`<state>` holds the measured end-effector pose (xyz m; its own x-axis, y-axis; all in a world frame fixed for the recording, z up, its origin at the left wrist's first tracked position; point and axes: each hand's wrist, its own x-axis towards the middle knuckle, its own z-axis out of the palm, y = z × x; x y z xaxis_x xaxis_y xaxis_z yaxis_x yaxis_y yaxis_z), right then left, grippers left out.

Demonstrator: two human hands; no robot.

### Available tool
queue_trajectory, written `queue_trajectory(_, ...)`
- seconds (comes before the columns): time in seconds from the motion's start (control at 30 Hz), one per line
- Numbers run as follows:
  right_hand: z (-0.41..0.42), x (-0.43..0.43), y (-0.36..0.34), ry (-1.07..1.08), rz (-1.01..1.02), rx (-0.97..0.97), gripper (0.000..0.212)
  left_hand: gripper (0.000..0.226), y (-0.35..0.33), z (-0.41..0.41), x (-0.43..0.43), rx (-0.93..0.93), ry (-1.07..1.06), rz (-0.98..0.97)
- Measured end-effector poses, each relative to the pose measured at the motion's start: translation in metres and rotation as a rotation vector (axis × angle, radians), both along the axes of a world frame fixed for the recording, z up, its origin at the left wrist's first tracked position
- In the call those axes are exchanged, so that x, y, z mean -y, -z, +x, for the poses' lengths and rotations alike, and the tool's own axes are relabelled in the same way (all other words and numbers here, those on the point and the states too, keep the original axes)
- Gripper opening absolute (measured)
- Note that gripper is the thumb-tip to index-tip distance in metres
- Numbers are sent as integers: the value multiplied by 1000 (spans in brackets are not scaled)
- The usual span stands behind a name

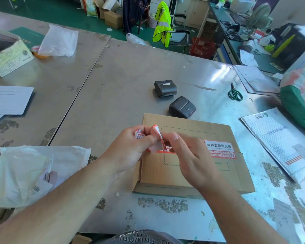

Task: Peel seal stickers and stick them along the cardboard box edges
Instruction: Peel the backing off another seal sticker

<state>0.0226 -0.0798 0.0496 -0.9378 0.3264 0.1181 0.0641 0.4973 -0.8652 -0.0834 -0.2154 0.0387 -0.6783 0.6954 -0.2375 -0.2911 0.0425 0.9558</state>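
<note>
Scuffed steel table (121,81) carries a closed cardboard box (239,175) directly beneath the grip, with both forearms angling in from the near edge to meet above the box's left half. The left hand (134,147), fingers curled and thumb on top, pinches a red-and-white seal sticker (158,138), while the right hand (188,155), back upward, nips the same strip's curling end between thumb and forefinger. Just right of that grip, a second sticker (220,149) lies stuck across the box's flap seam.

Two black printers (173,97) — green scissors (235,93) nearby.
</note>
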Motion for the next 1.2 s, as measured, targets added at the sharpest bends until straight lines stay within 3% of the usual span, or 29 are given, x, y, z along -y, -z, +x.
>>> queue_trajectory(0.23, 0, 0, -2, 2, -93, 12, 57, 16, 3, -1, 1, 63, 28, -37)
queue_trajectory(0.33, -1, 0, -6, 18, -357, 34, 56, 24, 1, 3, 1, 8, -20, -30)
queue_trajectory(0.4, -4, -2, -10, 43, -531, 74, 56, 17, -3, 6, 0, -59, -20, -16)
queue_trajectory(0.5, -5, -5, -12, 83, -681, 89, 54, 17, -13, 12, -1, -115, 26, 22)
queue_trajectory(1.0, -6, -7, -6, 141, -534, 90, 47, 10, -12, 9, 3, -304, 41, -59)
queue_trajectory(1.13, -6, -5, -3, 120, -573, 91, 47, 18, -14, 10, 3, -178, 94, 28)
queue_trajectory(1.2, -6, -3, -5, 96, -618, 89, 50, 11, -13, 10, 3, -85, 115, 100)
